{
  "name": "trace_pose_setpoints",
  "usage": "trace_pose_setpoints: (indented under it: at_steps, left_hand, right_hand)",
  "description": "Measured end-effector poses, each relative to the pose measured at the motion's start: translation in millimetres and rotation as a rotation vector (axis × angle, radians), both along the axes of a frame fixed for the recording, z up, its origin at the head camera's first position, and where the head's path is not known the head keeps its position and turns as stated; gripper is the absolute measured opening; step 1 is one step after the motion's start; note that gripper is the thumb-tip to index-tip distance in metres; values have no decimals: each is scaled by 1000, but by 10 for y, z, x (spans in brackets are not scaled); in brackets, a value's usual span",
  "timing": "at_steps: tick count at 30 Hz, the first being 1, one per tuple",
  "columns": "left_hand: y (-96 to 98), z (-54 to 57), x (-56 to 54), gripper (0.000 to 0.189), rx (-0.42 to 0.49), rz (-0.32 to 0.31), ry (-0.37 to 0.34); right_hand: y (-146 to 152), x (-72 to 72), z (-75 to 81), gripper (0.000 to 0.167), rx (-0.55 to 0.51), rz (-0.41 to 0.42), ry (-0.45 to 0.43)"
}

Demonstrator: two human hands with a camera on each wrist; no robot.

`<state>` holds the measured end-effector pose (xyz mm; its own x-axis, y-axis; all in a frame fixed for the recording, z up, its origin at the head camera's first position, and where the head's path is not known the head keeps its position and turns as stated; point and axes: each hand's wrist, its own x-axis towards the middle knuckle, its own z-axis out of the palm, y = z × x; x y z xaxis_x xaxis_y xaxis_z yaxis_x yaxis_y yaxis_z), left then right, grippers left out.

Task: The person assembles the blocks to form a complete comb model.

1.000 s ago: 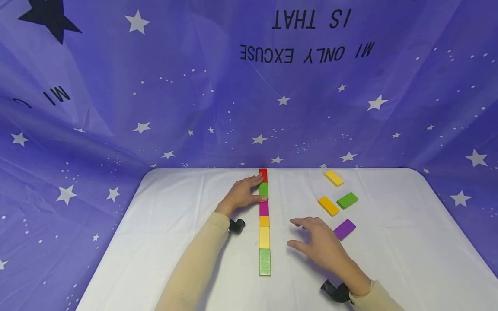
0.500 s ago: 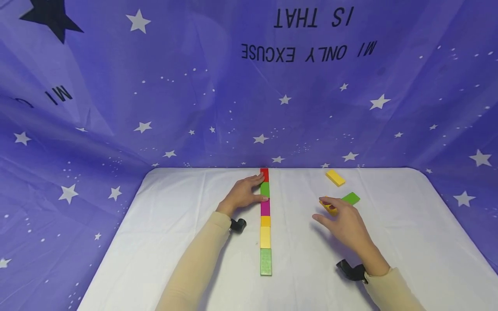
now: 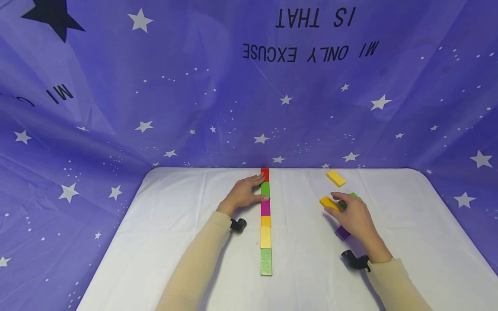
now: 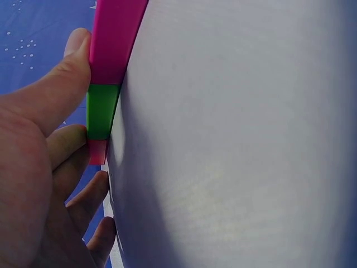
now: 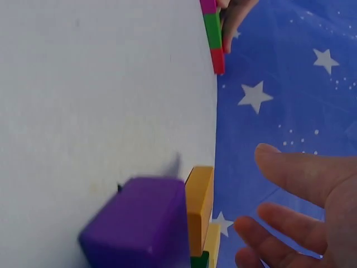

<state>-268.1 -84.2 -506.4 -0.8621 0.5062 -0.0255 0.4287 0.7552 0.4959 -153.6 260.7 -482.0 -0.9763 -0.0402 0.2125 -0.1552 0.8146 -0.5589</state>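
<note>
I am working in what looks like a small curtained recording booth; whether it stands in a home, a lab or an office I can't tell, since purple-blue cloth fills the whole background. It hangs behind the white-covered table and wraps round to its left and right. White stars, a big black star and upside-down black lettering are printed on it. I wear a black left wrist camera and a matching right wrist camera.
</note>
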Motion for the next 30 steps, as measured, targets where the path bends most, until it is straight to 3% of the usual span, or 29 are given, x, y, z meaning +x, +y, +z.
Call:
trace_pose_setpoints:
  at_steps: [11,30]
  left_hand:
    - [0,15,6,83,-3,-5,8]
    - [6,39,12,84,-2,-12,6]
  right_hand:
    - [62,-132,-18,45,88,2,-121]
    - [6,-383,-73,33,159,188,-79]
